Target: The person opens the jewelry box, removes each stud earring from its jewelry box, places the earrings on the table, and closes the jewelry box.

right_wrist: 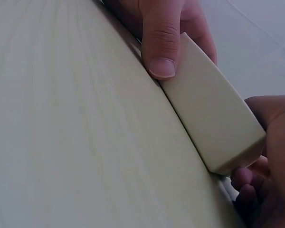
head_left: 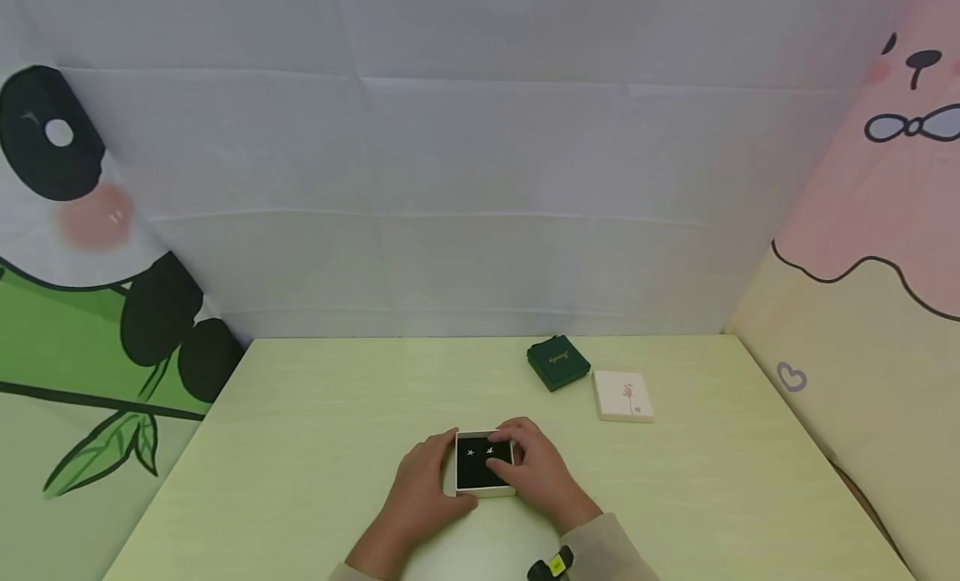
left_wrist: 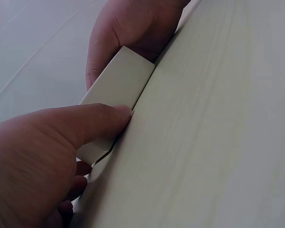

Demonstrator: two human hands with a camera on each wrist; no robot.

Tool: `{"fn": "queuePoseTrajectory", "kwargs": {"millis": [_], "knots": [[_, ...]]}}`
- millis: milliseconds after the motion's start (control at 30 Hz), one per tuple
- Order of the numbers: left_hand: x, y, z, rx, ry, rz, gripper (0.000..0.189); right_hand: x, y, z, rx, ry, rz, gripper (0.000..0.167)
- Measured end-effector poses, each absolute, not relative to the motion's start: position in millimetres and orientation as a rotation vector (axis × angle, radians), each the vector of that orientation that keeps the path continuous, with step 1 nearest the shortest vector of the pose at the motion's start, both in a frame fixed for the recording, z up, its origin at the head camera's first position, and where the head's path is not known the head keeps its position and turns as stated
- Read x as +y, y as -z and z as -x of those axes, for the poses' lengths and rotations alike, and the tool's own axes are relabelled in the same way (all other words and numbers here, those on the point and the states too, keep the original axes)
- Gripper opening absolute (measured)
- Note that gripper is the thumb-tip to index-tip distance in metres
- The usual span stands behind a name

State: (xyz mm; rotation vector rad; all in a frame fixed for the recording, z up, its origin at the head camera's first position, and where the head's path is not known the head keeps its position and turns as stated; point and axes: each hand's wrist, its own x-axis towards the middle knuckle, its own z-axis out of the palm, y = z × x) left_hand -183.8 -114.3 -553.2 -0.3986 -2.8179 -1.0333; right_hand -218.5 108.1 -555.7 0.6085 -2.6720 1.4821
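A small white jewelry box (head_left: 486, 493) without its lid sits on the table, a black pad (head_left: 472, 473) inside it. Two silver star-shaped earrings (head_left: 471, 453) show on the pad. My left hand (head_left: 426, 485) grips the box from the left, its thumb (left_wrist: 104, 116) along the near side wall and its fingers toward the back. From the right, my right hand (head_left: 536, 473) reaches over the box, thumb and index finger spread apart above the pad on either side of the right star. Its lower fingers (right_wrist: 242, 178) curl by the box's right end. Wrist views hide the pad.
Behind the hands lies a dark green box (head_left: 558, 364) with gold lettering. A flat white lid (head_left: 622, 396) with a pink flower print lies beside it, to the right. The pale table (head_left: 337, 398) meets a white cloth (head_left: 480, 189) at the back and printed cloths at both sides.
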Motion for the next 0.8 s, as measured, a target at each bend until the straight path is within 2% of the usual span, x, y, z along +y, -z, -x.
{"fn": "queuePoseTrajectory", "kwargs": {"millis": [800], "knots": [[-113.1, 554.8, 184.1, -2.847, 1.048, 0.364, 0.095, 103.0, 552.1, 217.5, -2.699, -1.422, -0.526, 0.010]]}}
